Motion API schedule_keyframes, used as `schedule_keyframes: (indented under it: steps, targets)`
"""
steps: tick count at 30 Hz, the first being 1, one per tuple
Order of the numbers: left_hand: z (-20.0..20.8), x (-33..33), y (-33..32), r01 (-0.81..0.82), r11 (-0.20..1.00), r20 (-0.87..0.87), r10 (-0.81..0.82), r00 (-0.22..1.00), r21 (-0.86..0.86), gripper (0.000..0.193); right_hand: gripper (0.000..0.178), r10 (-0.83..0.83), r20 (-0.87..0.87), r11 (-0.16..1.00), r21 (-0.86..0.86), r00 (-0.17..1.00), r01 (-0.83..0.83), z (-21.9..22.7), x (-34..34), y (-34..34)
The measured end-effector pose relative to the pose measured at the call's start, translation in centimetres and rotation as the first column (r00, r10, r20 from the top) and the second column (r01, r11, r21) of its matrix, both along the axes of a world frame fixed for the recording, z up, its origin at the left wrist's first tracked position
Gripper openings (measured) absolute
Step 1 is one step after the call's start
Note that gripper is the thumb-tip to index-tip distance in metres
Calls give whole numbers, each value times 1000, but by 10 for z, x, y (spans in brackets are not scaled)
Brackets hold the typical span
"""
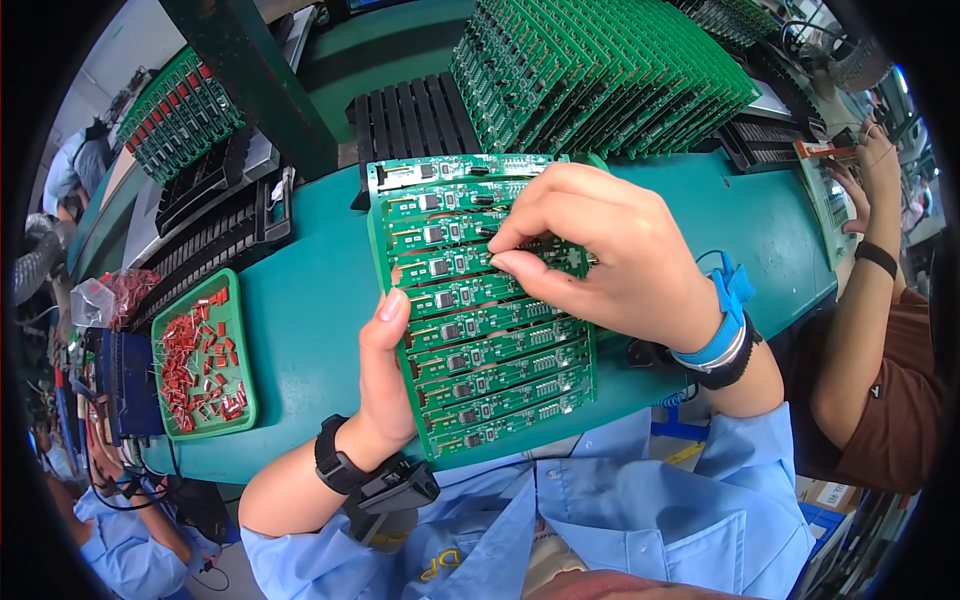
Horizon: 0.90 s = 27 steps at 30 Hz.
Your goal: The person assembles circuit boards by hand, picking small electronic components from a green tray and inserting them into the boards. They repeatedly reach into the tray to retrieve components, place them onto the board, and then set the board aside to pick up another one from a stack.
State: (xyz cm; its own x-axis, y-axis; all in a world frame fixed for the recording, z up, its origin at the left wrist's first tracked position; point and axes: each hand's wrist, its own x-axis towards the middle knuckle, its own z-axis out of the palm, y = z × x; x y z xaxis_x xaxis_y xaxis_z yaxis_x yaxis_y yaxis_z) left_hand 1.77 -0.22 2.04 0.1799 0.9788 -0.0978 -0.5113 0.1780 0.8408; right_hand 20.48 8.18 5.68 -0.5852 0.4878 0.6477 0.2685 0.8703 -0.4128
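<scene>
Tray [246,345], green: one; red components [178,350] inside: overlapping, uncountable; circuit-board panel [480,358], green, over the table's [310,300] near edge: one, of ten strips; black cylindrical parts [484,200] on upper strips: three seen; left hand [382,370]: thumb upright, gripping panel's left edge, other fingers hidden; right hand [618,250]: arched over panel, thumb and index tips nearly meeting, anything pinched between cannot be told

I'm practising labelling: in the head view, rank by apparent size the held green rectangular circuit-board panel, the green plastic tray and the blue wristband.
1. Circuit-board panel
2. Green tray
3. Blue wristband
</scene>
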Motion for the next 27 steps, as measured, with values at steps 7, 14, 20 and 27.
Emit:
schedule_keyframes:
  steps: [7,14,20,27]
  targets:
    - [-1,-1,0,5,1000,27,-5,1000,-3,54,16,-52,-13,998,22,999,52,-1,-3,-4]
    - [1,-1,-1,17,1000,1,-17,1000,2,54,15,-78,3,993,86,997,77,-2,-3,-2]
    - [0,-2,1,-93,996,20,93,995,-3,57,12,-61,112,964,264,992,30,7,4,2]
    - [-1,-19,10,-262,965,237,259,936,-23,55,13,-141,407,983,-47,902,175,6,24,12]
